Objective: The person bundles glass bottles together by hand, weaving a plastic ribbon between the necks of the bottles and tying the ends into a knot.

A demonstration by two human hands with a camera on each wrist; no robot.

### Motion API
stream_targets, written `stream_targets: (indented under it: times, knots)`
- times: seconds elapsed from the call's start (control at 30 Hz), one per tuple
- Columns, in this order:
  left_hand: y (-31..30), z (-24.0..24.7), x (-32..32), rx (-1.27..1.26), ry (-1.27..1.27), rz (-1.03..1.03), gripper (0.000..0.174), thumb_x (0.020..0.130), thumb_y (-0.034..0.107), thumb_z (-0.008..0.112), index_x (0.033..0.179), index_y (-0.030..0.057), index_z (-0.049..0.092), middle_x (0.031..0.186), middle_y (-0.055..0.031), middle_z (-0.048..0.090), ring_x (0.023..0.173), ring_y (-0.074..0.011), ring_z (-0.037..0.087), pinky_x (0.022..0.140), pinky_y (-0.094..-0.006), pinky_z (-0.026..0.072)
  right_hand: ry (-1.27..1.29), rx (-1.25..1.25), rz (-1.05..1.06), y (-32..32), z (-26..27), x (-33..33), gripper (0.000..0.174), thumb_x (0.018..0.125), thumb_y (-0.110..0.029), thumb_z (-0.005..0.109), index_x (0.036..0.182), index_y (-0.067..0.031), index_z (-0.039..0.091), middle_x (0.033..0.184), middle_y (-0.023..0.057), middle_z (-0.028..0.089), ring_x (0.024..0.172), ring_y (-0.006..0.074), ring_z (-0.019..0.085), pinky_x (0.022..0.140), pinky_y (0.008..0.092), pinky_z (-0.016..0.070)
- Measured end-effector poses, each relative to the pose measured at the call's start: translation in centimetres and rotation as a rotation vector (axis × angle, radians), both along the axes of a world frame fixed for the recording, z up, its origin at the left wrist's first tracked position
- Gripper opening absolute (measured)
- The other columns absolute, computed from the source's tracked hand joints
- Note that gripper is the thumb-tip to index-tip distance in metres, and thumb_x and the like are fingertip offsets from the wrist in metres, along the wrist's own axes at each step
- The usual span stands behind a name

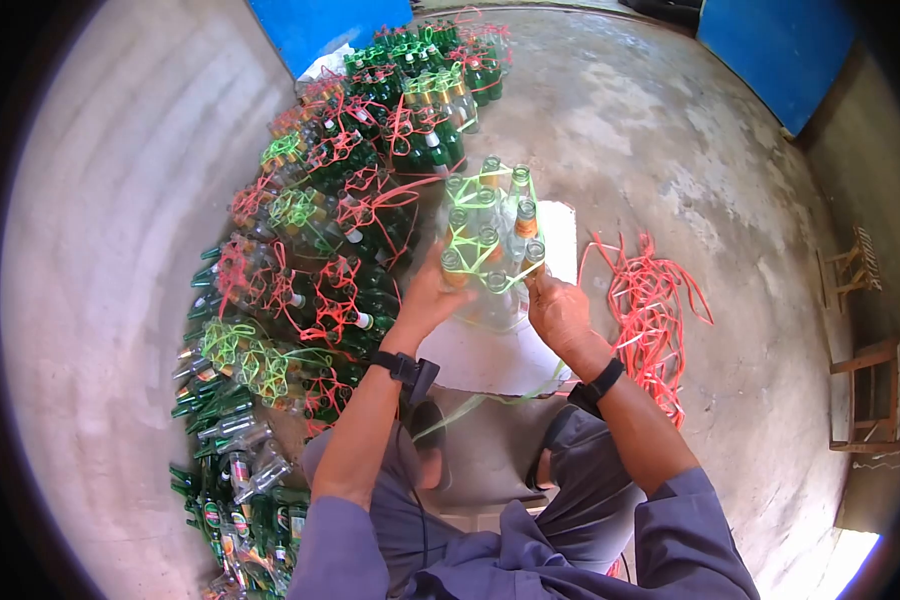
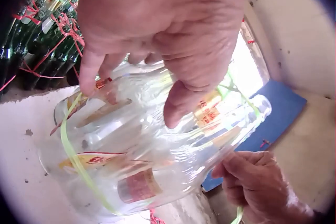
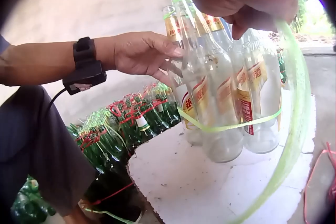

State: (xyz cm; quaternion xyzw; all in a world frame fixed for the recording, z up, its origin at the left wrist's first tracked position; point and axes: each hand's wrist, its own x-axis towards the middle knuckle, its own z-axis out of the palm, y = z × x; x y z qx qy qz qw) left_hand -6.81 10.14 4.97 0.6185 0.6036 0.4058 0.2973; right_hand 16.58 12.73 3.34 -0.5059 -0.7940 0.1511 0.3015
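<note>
A bundle of clear glass bottles (image 3: 212, 98) with gold-and-red labels stands upright on a white board (image 1: 505, 360). A light-green plastic strap (image 3: 226, 128) rings their lower bodies, and green strapping (image 1: 467, 240) also laces between the necks. My left hand (image 1: 430, 298) holds the bundle's left side, thumb and fingers spread around the glass. At the right-hand bottle neck is my right hand (image 1: 562, 312), with curled fingers pinching a loose length of green strap (image 3: 300, 108) that hangs past the board. The right fingertips are partly hidden in the head view.
Many green bottles (image 1: 435, 150) tied with red and green straps crowd the left side. Loose bottles (image 1: 260, 480) lie nearer my left leg. A tangled heap of red straps (image 1: 648, 310) lies on the floor at right. Small wooden furniture (image 1: 870, 395) stands by the right wall.
</note>
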Motion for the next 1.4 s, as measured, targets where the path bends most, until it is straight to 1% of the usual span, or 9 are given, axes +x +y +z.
stream_targets:
  times: [0.03, 0.13, 0.23, 0.4, 0.6, 0.83, 0.9, 1.0, 1.4]
  knots:
    - [-0.5, -0.2, -0.4, 0.001, 0.000, 0.000, 0.088, 0.071, 0.006, 0.078, 0.149, -0.0004, 0.037, 0.132, -0.0155, 0.061, 0.123, -0.0237, 0.058, 0.106, -0.0327, 0.0419, -0.027, 0.011, -0.028, -0.2, 0.2, -0.2, 0.021, 0.094, -0.017, 0.060, 0.080, -0.0016, 0.061, 0.067, 0.0221, 0.063, 0.063, 0.0415, 0.064, 0.056, 0.0510, 0.0505]
    - [-2.1, 1.0, -0.7, -0.053, 0.190, 0.193, 0.049, 0.075, 0.004, 0.073, 0.123, 0.0028, 0.064, 0.112, -0.0144, 0.069, 0.104, -0.0261, 0.066, 0.092, -0.0343, 0.0494, -0.068, 0.038, -0.065, -0.6, 1.7, -0.6, 0.028, 0.094, -0.022, 0.060, 0.075, -0.0014, 0.062, 0.066, 0.0210, 0.064, 0.061, 0.0404, 0.065, 0.054, 0.0504, 0.0508]
    - [-3.9, 6.6, 1.4, 0.593, 0.430, 0.208, 0.019, 0.080, 0.006, 0.068, 0.099, 0.0046, 0.069, 0.085, -0.0100, 0.068, 0.078, -0.0314, 0.061, 0.070, -0.0398, 0.0495, -0.133, 0.009, -0.108, -0.7, 2.2, -1.0, 0.026, 0.092, -0.021, 0.058, 0.075, -0.0031, 0.066, 0.065, 0.0186, 0.065, 0.060, 0.0377, 0.066, 0.055, 0.0485, 0.0516]
    - [-1.9, 9.9, 5.0, 0.461, 0.406, -0.099, 0.024, 0.082, 0.008, 0.070, 0.105, 0.0032, 0.069, 0.091, -0.0112, 0.071, 0.086, -0.0291, 0.063, 0.077, -0.0378, 0.0516, -0.148, -0.081, -0.201, 0.0, 1.2, -1.8, 0.022, 0.088, -0.022, 0.058, 0.075, -0.0078, 0.069, 0.064, 0.0165, 0.066, 0.061, 0.0361, 0.067, 0.060, 0.0490, 0.0529]
    - [0.7, 8.4, 6.8, 0.245, 0.655, -0.422, 0.069, 0.087, 0.027, 0.070, 0.145, 0.0037, 0.042, 0.103, -0.0120, 0.073, 0.097, -0.0323, 0.062, 0.085, -0.0419, 0.0510, -0.097, -0.233, -0.129, 0.0, 2.0, -1.2, 0.023, 0.083, -0.027, 0.062, 0.084, -0.0079, 0.074, 0.078, 0.0171, 0.071, 0.075, 0.0332, 0.071, 0.069, 0.0458, 0.0548]
    - [1.8, 8.1, 6.4, 0.165, 0.681, -0.464, 0.074, 0.088, 0.028, 0.069, 0.150, 0.0042, 0.035, 0.103, -0.0102, 0.073, 0.096, -0.0323, 0.062, 0.087, -0.0434, 0.0495, -0.120, -0.338, -0.165, 0.4, 1.9, -1.8, 0.027, 0.084, -0.029, 0.062, 0.089, -0.0059, 0.075, 0.082, 0.0167, 0.073, 0.079, 0.0332, 0.072, 0.074, 0.0453, 0.0546]
    - [2.0, 8.6, 6.3, 0.097, 0.617, -0.481, 0.074, 0.087, 0.025, 0.069, 0.150, 0.0044, 0.035, 0.100, -0.0091, 0.073, 0.096, -0.0322, 0.062, 0.089, -0.0436, 0.0482, -0.183, -0.368, -0.188, 0.7, 1.8, -1.8, 0.029, 0.087, -0.029, 0.061, 0.113, -0.0159, 0.065, 0.083, 0.0146, 0.073, 0.077, 0.0344, 0.071, 0.070, 0.0480, 0.0550]
    - [2.3, 8.4, 6.5, 0.154, 0.750, -0.466, 0.073, 0.087, 0.024, 0.070, 0.150, 0.0073, 0.036, 0.095, -0.0080, 0.071, 0.096, -0.0321, 0.060, 0.086, -0.0440, 0.0480, -0.113, -0.405, -0.178, 0.6, 2.2, -1.7, 0.030, 0.086, -0.031, 0.061, 0.089, -0.0043, 0.075, 0.083, 0.0172, 0.073, 0.081, 0.0342, 0.072, 0.076, 0.0452, 0.0545]
    - [2.8, 11.5, 6.6, 0.463, 1.055, -0.602, 0.055, 0.085, 0.029, 0.071, 0.135, 0.0130, 0.055, 0.078, -0.0065, 0.065, 0.087, -0.0251, 0.056, 0.083, -0.0401, 0.0385, -0.110, -0.409, -0.154, 0.2, 3.2, -0.9, 0.034, 0.092, -0.034, 0.058, 0.088, -0.0036, 0.073, 0.079, 0.0188, 0.071, 0.077, 0.0371, 0.070, 0.073, 0.0486, 0.0539]
